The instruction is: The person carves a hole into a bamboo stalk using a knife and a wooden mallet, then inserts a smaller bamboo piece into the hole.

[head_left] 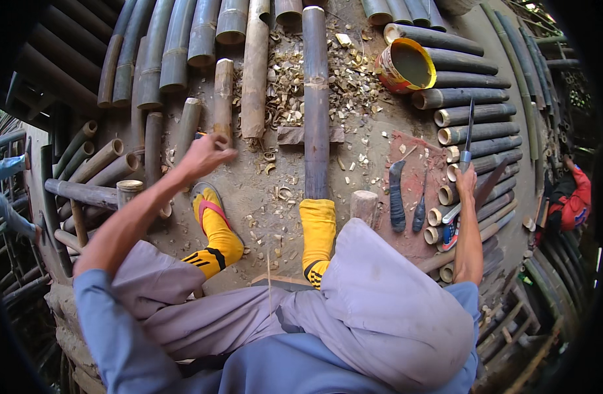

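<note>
My right hand (467,182) is closed around the handle of a knife, its narrow blade (471,127) pointing away from me above a row of cut bamboo tubes (475,134). On the left, my left hand (211,156) has its fingers curled beside a short upright bamboo piece (223,98). A small dark and yellow item (200,135) shows at those fingers, too small to name. Between my hands a long dark bamboo tube (316,98) rests across a wooden block (291,136). Its near end meets my foot in a yellow sock (318,226).
A yellow-rimmed bucket of murky liquid (409,64) leans among the tubes. Two black-handled tools (397,197) lie on a reddish mat (411,157). Bamboo chips (347,72) litter the ground. More tubes (173,59) stand at far left. People are visible at both sides, one in red (574,197).
</note>
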Available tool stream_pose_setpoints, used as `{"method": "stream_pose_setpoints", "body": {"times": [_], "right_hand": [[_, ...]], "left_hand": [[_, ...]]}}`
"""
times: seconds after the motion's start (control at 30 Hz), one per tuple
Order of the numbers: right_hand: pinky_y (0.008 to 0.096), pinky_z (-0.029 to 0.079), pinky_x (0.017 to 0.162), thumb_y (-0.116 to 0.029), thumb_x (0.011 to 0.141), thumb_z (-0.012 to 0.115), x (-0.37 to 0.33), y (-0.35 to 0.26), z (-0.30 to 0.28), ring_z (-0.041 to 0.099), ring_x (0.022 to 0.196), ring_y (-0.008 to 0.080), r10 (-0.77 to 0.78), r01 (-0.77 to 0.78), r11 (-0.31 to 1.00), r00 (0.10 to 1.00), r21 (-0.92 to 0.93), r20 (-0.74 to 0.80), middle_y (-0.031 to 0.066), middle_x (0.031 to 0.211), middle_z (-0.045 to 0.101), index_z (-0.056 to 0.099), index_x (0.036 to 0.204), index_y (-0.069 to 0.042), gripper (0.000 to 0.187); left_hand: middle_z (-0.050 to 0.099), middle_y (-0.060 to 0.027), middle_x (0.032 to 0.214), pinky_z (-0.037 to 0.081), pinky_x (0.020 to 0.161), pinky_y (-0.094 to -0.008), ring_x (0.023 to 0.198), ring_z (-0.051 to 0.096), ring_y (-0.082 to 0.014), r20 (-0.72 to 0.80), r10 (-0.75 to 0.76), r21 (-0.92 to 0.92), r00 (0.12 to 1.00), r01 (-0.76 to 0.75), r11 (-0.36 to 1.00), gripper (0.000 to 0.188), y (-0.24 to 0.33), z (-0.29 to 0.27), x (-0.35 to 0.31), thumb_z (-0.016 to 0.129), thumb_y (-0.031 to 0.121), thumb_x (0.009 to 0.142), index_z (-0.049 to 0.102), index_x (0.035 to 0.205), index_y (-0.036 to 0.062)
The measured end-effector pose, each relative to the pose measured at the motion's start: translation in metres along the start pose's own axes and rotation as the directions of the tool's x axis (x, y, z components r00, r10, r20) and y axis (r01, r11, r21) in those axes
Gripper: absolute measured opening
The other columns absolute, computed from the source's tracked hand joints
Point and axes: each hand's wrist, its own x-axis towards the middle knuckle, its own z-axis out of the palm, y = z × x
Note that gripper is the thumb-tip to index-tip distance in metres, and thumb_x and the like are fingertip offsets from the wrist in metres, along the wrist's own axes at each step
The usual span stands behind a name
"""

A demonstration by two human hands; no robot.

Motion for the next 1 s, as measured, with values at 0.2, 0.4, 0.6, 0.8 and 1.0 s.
{"method": "stream_pose_setpoints", "body": {"times": [0.2,0.4,0.6,0.8,1.0], "right_hand": [[0.0480,0.044,0.090,-0.031,0.072,0.069,0.007,-0.013,-0.002,0.058,0.102,0.0448,0.141,-0.141,0.990,0.989,-0.017,0.041,0.0291,0.105,0.062,0.054,0.114,0.005,0.057],[0.0440,0.044,0.087,-0.026,0.074,0.067,-0.044,-0.029,0.005,0.060,0.099,0.0396,0.288,-0.214,0.900,0.946,0.380,-0.150,0.0265,0.104,0.062,0.054,0.111,0.006,0.050],[0.0370,0.047,0.077,-0.015,0.071,0.067,-0.097,-0.153,-0.099,0.060,0.079,0.0263,-0.060,0.185,0.882,0.956,0.434,-0.286,0.0158,0.086,0.062,0.057,0.111,0.001,0.044],[0.0333,0.046,0.064,-0.013,0.069,0.069,-0.059,-0.208,-0.145,0.057,0.068,0.0194,-0.153,0.140,0.893,0.988,0.429,-0.003,0.0105,0.078,0.061,0.061,0.111,-0.003,0.044],[0.0327,0.045,0.057,-0.013,0.070,0.071,-0.036,-0.211,-0.136,0.055,0.060,0.0165,-0.100,0.036,0.922,0.984,0.385,0.146,0.0099,0.076,0.061,0.064,0.108,-0.002,0.041]], "left_hand": [[0.062,-0.0172,0.084,0.052,0.049,-0.0290,0.066,0.065,-0.0204,-0.029,-0.425,-0.779,0.905,0.245,0.577,0.047,0.018,0.085,0.070,0.072,0.017,0.080,0.043,0.107,-0.0086],[0.063,-0.0221,0.098,0.057,0.064,-0.0283,0.076,0.068,-0.0207,-0.323,-0.302,-0.863,0.897,-0.149,0.483,0.054,0.035,0.060,0.112,0.063,0.003,0.080,0.037,0.125,-0.0116],[0.060,-0.0164,0.114,0.054,0.076,-0.0277,0.092,0.064,-0.0181,-0.407,-0.103,-0.742,0.907,-0.263,0.617,0.049,0.075,0.017,0.127,0.060,0.004,0.084,0.042,0.129,-0.0057],[0.067,-0.0102,0.097,0.054,0.078,-0.0292,0.086,0.064,-0.0156,-0.483,0.085,-0.586,0.871,-0.394,0.708,0.028,0.087,0.074,0.074,0.059,0.008,0.082,0.061,0.108,-0.0006],[0.067,-0.0063,0.095,0.053,0.080,-0.0265,0.088,0.064,-0.0129,-0.138,0.277,-0.666,0.951,-0.296,0.685,0.026,0.107,0.136,0.012,0.063,0.007,0.084,0.062,0.109,0.0024]]}}
